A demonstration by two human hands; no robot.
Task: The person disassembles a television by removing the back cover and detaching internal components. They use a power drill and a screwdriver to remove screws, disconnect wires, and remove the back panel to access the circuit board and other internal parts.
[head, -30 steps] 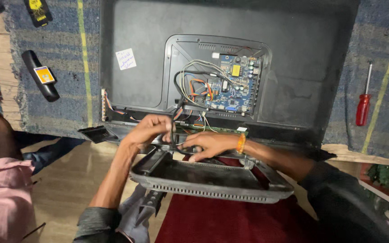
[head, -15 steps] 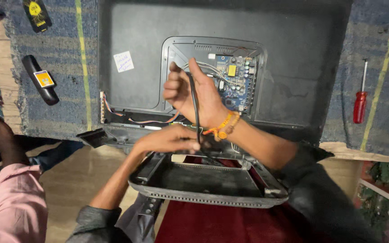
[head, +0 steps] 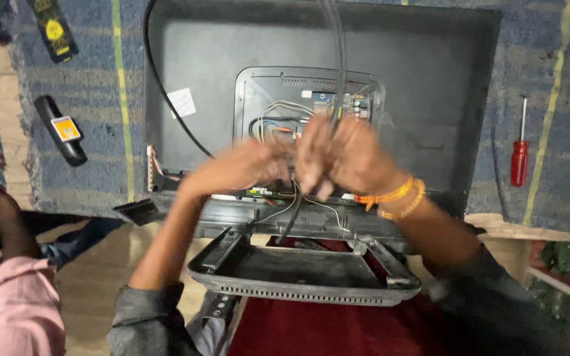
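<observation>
Cable (head: 338, 72) now gripped by both raised hands (head: 298, 161).

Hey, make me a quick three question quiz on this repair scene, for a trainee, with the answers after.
1. True or false: the right hand grips a black cable running up out of view.
2. What tool lies on the blue mat to the right of the flat screen's back?
A) hammer B) red-handled screwdriver C) pliers
3. What shows inside the opened rear panel?

Key:
1. True; the left hand is beside it.
2. B, the red-handled screwdriver.
3. A blue circuit board with loose wires.
</observation>
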